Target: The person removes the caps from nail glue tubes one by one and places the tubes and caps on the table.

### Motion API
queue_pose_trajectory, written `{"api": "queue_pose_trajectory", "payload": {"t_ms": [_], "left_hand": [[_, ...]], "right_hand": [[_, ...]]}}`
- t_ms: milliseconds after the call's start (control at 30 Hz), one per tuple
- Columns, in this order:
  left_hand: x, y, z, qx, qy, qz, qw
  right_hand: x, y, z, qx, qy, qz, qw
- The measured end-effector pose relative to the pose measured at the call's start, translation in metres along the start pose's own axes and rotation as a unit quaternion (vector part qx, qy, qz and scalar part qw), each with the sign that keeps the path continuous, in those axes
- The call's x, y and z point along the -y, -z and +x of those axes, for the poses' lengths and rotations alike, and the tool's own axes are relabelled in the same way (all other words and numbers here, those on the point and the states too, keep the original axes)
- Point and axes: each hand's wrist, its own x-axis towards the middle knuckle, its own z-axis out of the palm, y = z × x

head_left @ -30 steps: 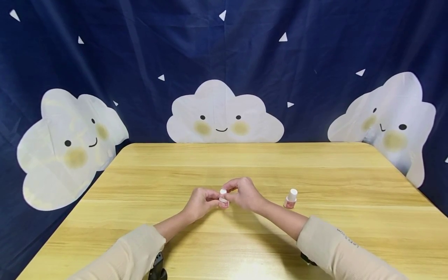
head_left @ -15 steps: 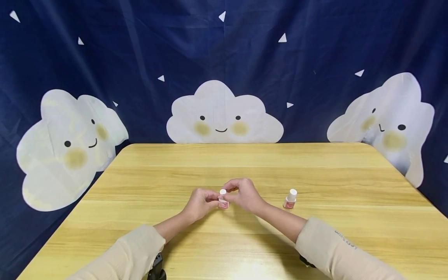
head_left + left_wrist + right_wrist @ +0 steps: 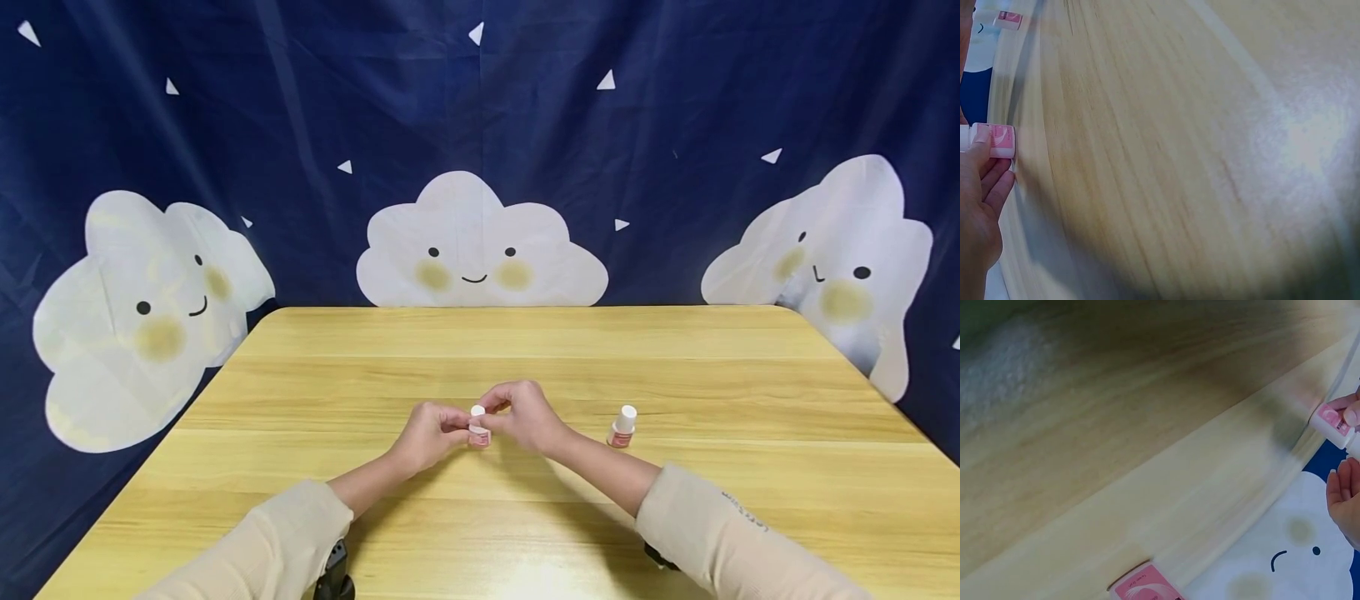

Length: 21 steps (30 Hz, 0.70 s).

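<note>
A small white bottle (image 3: pixel 479 437) with a pink label stands upright on the wooden table, between both hands. My left hand (image 3: pixel 430 437) pinches its body with thumb and fingers; in the left wrist view the thumb lies over the pink label (image 3: pixel 1002 137). From the other side, my right hand (image 3: pixel 525 417) holds the white cap (image 3: pixel 477 410) at the top between thumb and fingers. The right wrist view shows the bottle's base (image 3: pixel 1329 422) at the frame's edge, with the cap partly cut off. To the right stands a second bottle (image 3: pixel 622 429) of the same kind, capped and untouched.
The light wooden table (image 3: pixel 375 367) reaches back to a dark blue curtain (image 3: pixel 412 100) printed with smiling clouds and white triangles. My right forearm (image 3: pixel 607 475) passes just in front of the second bottle. Dark wrist devices (image 3: pixel 335 571) show below the sleeves.
Both hands stay in nearly the same place on the bottle and its cap. The second bottle has not moved.
</note>
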Motion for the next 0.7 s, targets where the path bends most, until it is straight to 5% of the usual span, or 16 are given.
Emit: {"api": "queue_pose_trajectory", "payload": {"t_ms": [467,700], "left_hand": [[0.002,-0.001,0.0013,0.012,-0.004,-0.019,0.9997],[0.0023,-0.0013,0.0006,0.014,-0.014,-0.025,0.9995]], "right_hand": [[0.0032,0.0044,-0.0005,0.035,0.02,-0.011,0.9991],[0.0022,0.0,-0.0017,0.009,0.02,0.005,0.9997]]}}
